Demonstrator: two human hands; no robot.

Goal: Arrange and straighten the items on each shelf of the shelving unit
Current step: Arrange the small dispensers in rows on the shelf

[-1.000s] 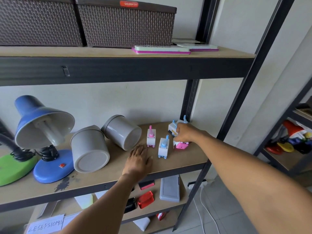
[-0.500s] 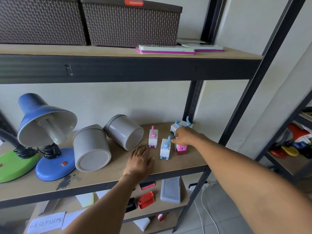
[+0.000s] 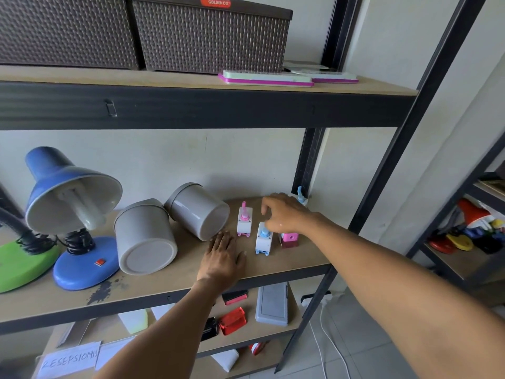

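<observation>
Middle shelf [image 3: 164, 285] of the black metal shelving unit w/ wood boards was mid-tidy. Left hand [image 3: 221, 258] lay flat on the board, fingers straight, gripping nothing, just in front of the nearer grey plastic tub. Right hand [image 3: 284, 214] hovered over the small sharpeners w/ fingers loosely curled, tips near the white sharpener with a blue crank [image 3: 263, 240] — whether it pinched the crank or only touched it, cannot tell.

Done so far, by the look of it: white sharpener with a pink crank [image 3: 244, 222], the blue-crank one & a pink block sharpener [image 3: 289, 239] stood upright, close together, roughly in a row. Another blue-crank piece [image 3: 300, 195] sat behind the right hand, mostly hidden.

Left to do, as I judged it: two grey round plastic tubs [image 3: 144, 242] [image 3: 198, 212] lay tipped on their sides, touching each other — need standing up. Blue desk lamp [image 3: 73, 214] & green lamp base [image 3: 21, 263] crowded the left end. Top shelf: two brown woven boxes [image 3: 207, 36] looked square, pink-edged flat trays [image 3: 267, 79] slightly staggered. Lower shelf clutter [image 3: 270, 305] untouched — prob. under halfway.
</observation>
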